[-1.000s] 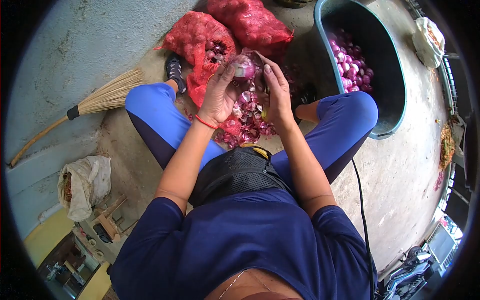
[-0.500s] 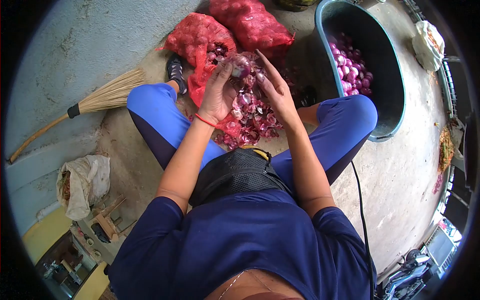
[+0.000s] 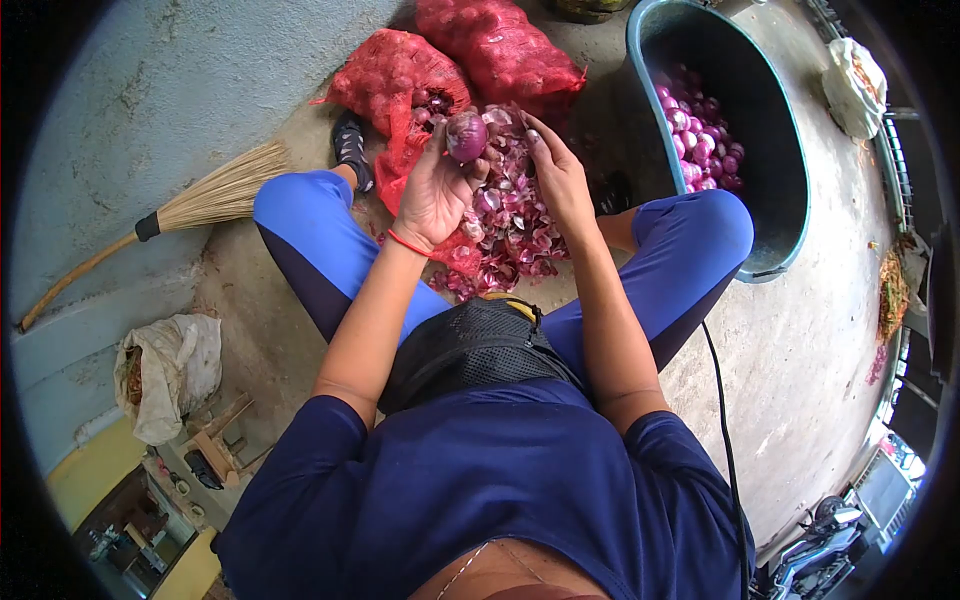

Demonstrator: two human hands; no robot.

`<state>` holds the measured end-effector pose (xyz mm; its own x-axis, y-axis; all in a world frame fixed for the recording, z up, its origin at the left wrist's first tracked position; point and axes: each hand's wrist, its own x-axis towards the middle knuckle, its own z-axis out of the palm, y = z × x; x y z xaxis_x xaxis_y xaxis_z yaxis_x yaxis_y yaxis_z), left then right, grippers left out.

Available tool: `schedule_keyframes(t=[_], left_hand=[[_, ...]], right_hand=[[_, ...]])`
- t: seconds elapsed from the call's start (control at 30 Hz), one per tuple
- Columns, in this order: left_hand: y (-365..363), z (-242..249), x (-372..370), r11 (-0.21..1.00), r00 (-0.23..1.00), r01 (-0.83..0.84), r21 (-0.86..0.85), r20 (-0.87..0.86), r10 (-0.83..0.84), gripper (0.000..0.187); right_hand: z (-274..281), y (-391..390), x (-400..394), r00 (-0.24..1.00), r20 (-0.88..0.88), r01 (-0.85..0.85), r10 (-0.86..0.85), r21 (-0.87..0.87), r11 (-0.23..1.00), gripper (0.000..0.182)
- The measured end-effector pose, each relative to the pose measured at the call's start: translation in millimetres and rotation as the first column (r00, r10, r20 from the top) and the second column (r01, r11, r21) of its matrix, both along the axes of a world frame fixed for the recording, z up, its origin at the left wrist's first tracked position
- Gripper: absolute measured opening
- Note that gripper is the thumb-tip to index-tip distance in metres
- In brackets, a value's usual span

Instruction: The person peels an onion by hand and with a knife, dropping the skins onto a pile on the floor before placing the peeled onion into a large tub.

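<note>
A purple-red onion (image 3: 466, 137) sits in my left hand (image 3: 436, 195), gripped by the fingers and thumb above the heap of peelings. To its right, a short gap away, is my right hand (image 3: 564, 185). Its thumb and forefinger are drawn close together at the tips; whatever they may pinch is too small to make out. Loose onion skins (image 3: 505, 215) lie piled on the floor below both hands, between my legs. A torn red mesh sack (image 3: 395, 80) of onions spills open just beyond my left hand.
Behind stands a second full red mesh sack (image 3: 500, 50). A blue-grey tub (image 3: 780, 200) with peeled onions (image 3: 705, 140) is by my right knee. A broom (image 3: 215, 190) leans at the left wall, near a white sack (image 3: 180, 370). A black cable (image 3: 722, 410) runs along my right side.
The onion has turned in my left hand and now shows its purple side. My right hand has drawn away from it slightly, its thumb and forefinger closer together.
</note>
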<state>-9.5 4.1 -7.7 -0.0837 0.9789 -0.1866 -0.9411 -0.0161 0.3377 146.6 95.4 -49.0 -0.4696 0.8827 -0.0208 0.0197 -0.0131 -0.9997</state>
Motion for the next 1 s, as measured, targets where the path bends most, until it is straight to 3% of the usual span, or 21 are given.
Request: schedule_keyframes(t=[0.07,0.17,0.2,0.27,0.4,0.47,0.5,0.6,0.67,0.7,0.8,1.0], left_hand=[[1.0,1.2,0.0,1.000,1.000,-0.023,-0.020,-0.018,0.022,0.043],[0.3,11.8,2.2,0.998,0.999,-0.048,-0.037,-0.027,0.047,0.041],[-0.6,14.5,3.9,0.998,0.998,-0.056,-0.042,-0.027,0.055,0.041],[-1.9,4.6,5.7,0.993,0.964,-0.100,-0.067,-0.252,0.080,0.042],[3.6,-1.5,14.8,0.971,0.838,-0.201,-0.132,-0.536,0.100,0.051],[4.7,-11.1,10.6,0.974,0.607,-0.227,0.000,-0.782,0.142,0.053],[5.1,-9.3,10.6,0.973,0.465,-0.222,0.065,-0.870,0.164,0.053],[5.4,-0.6,15.3,0.961,0.565,-0.262,0.087,-0.793,0.226,0.058],[3.7,5.1,15.3,0.964,0.563,-0.256,0.074,-0.799,0.211,0.059],[3.3,6.2,14.5,0.965,0.562,-0.254,0.068,-0.801,0.205,0.060],[3.8,0.9,11.2,0.963,0.483,-0.242,0.119,-0.846,0.226,0.061],[1.5,4.5,11.3,0.963,0.421,-0.235,0.129,-0.880,0.220,0.063]], right_hand=[[-16.3,3.1,0.7,0.993,0.104,0.051,-0.051,0.005,0.999,0.044],[37.0,-7.0,7.5,0.998,0.067,0.002,0.015,-0.250,0.968,0.042],[39.3,-5.2,9.1,0.995,0.085,-0.033,0.057,-0.261,0.965,0.041],[42.0,-0.6,15.0,0.983,0.118,-0.100,0.139,-0.284,0.953,0.038],[51.8,-6.7,10.8,1.000,0.004,-0.021,0.022,-0.185,0.983,0.035],[49.3,-8.4,10.5,0.995,-0.089,-0.061,0.052,-0.097,0.993,0.036],[54.3,-10.9,11.4,0.996,-0.040,-0.084,0.084,-0.007,0.996,0.038],[67.6,-15.3,15.5,0.981,0.141,-0.162,0.132,0.232,0.959,0.044],[63.4,-16.0,16.4,0.950,0.284,-0.227,0.128,0.350,0.909,0.050],[59.4,-17.1,13.1,0.971,0.224,-0.180,0.088,0.433,0.883,0.050],[56.7,-17.4,13.4,0.939,0.331,-0.226,0.097,0.379,0.897,0.047],[57.9,-19.4,10.5,0.957,0.275,-0.200,0.089,0.409,0.890,0.044]])
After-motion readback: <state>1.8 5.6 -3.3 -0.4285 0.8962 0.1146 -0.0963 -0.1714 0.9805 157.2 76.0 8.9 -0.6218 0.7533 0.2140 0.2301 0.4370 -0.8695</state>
